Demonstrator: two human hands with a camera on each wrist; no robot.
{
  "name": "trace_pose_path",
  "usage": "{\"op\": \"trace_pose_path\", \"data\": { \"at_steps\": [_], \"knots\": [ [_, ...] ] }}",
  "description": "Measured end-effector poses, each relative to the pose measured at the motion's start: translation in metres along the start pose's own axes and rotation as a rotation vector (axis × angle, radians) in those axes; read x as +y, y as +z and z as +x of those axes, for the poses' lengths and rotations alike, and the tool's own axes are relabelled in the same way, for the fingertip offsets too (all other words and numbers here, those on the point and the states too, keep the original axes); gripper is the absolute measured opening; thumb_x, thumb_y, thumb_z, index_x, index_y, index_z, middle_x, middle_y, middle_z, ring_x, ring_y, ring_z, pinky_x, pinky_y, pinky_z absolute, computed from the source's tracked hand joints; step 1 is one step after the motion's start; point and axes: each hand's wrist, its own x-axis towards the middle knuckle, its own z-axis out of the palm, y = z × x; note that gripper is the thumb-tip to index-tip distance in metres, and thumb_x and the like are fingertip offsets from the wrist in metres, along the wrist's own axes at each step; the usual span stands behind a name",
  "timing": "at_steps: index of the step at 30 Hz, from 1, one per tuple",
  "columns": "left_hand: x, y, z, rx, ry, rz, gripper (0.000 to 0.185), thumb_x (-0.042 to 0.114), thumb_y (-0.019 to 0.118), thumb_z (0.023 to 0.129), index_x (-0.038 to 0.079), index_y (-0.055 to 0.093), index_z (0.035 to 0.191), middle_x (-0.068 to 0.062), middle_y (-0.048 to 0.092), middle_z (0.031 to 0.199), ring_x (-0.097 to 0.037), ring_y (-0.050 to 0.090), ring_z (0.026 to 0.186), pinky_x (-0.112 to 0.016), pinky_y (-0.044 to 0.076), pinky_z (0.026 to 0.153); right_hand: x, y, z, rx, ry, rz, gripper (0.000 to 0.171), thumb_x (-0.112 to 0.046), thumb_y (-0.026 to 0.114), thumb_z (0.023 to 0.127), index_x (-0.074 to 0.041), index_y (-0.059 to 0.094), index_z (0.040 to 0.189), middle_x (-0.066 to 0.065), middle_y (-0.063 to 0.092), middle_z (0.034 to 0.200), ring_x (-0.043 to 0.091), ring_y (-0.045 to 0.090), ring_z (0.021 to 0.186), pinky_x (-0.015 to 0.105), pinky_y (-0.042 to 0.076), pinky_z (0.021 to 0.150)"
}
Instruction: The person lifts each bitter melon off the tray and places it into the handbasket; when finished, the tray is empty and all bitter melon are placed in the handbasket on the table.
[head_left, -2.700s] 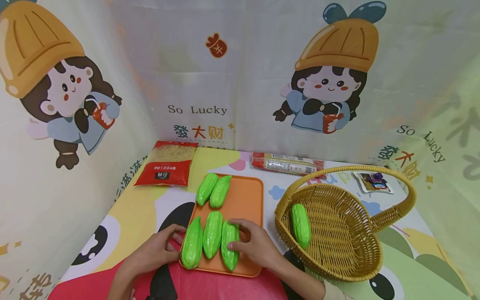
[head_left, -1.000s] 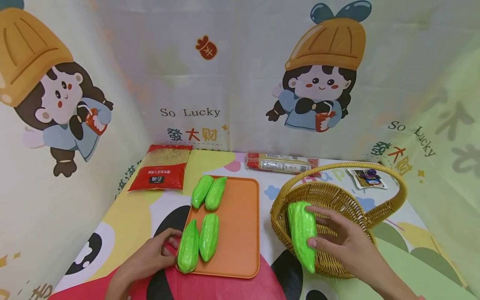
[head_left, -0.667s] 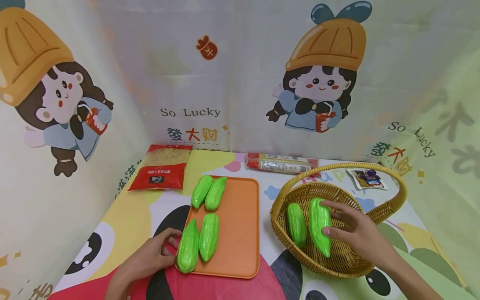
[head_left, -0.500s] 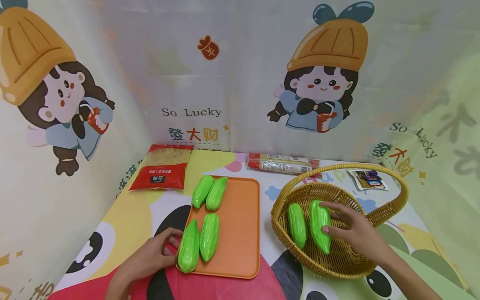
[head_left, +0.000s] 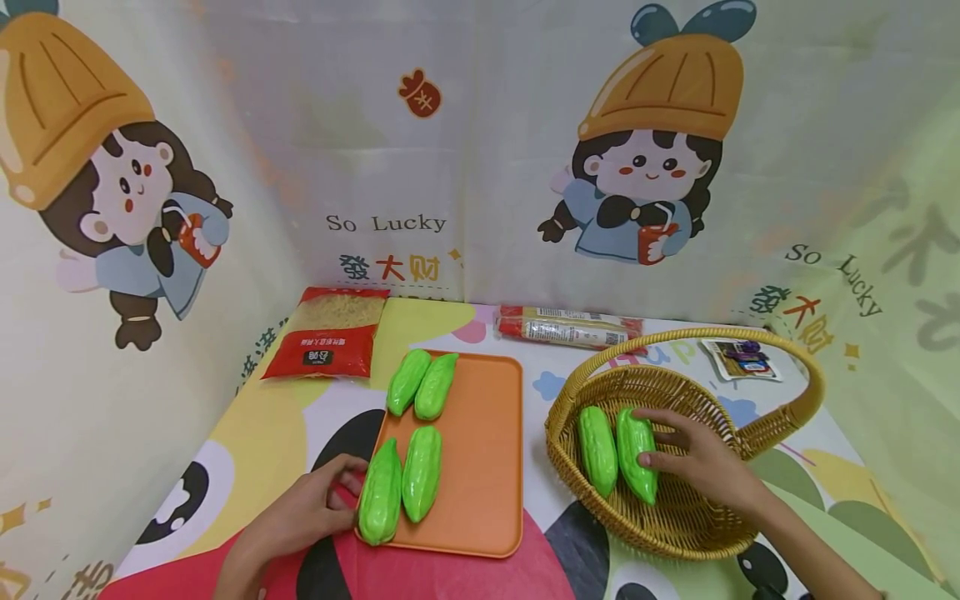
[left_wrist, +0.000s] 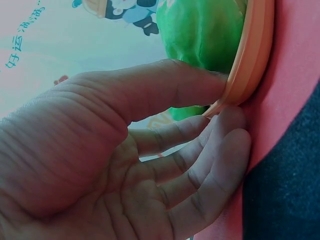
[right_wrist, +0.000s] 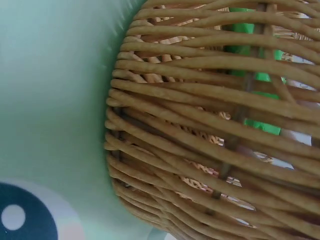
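Note:
Inside the wicker basket my right hand grips a bright green toy bitter melon between thumb and fingers, low beside a second bitter melon. In the right wrist view the basket's woven wall covers most of the hand, with green showing through gaps. My left hand pinches the left rim of the orange tray; in the left wrist view the thumb lies on the tray rim, fingers outside. Several melons lie on the tray, the nearest melon close to that hand.
A red bag of dry pasta lies at the back left. Long wrapped noodle packs lie along the back wall, and a small packet sits behind the basket, whose tall handle arches over it.
The right hand has carried one bitter melon from the tray's front row into the basket and lowered it beside the other. The left hand has stayed at the tray's edge.

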Motion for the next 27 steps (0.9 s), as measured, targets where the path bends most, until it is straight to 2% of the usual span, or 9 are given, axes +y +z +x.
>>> {"op": "trace_pose_path", "data": {
  "at_steps": [15,27],
  "knots": [
    [0.0015,-0.0006,0.0006,0.002,0.010,0.001,0.054,0.005,0.074,0.081,-0.002,0.049,0.129,-0.006,0.057,0.100,-0.021,0.060,0.079,-0.028,0.052,0.066,0.0078,0.0035,0.0043,-0.089,0.077,0.058,0.058,-0.025,0.076,0.088,-0.011,0.053,0.139,0.021,0.046,0.144,0.053,0.050,0.120,0.043,0.053,0.087],
    [0.0008,0.0009,0.0015,0.009,-0.002,0.000,0.055,0.004,0.073,0.080,-0.002,0.049,0.129,-0.006,0.057,0.100,-0.021,0.060,0.079,-0.028,0.052,0.066,0.0062,0.0027,0.0041,-0.113,0.055,0.105,0.059,-0.022,0.074,0.090,-0.004,0.050,0.141,0.025,0.043,0.145,0.054,0.049,0.121,0.041,0.052,0.088]
  ]
}}
